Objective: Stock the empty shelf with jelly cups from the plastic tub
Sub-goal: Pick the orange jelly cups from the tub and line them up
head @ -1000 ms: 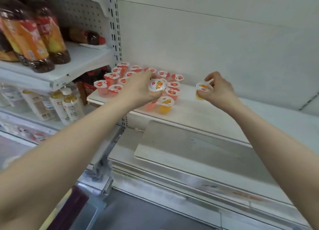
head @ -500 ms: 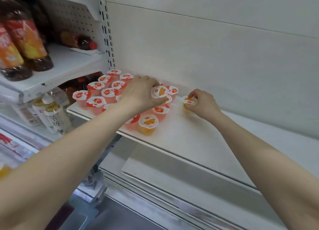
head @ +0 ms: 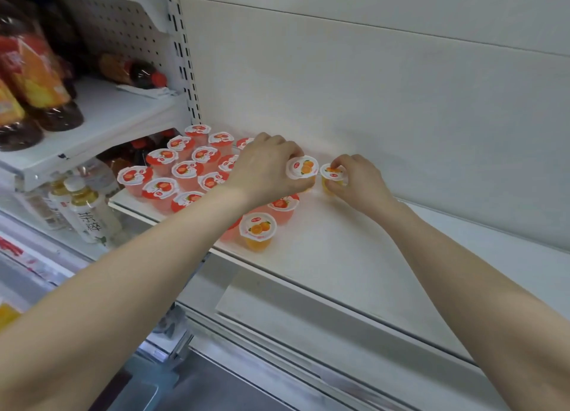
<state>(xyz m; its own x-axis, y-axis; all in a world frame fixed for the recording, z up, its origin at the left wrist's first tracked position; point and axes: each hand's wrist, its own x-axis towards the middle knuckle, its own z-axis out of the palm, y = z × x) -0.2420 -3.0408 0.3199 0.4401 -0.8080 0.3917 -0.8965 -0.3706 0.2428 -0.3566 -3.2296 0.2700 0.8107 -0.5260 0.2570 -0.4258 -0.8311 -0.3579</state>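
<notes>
Head view: each hand's fingers pinch an orange jelly cup [head: 302, 167] beside crowded red cups [head: 188, 170] on the shelf [head: 354, 256].

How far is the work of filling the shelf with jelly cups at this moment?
Done: a cluster of red-lidded jelly cups and one orange cup stand at the shelf's left end. In hand: the left hand and right hand each set an orange cup down near the back wall. Left: the shelf's right part is bare; the tub is out of view.
</notes>
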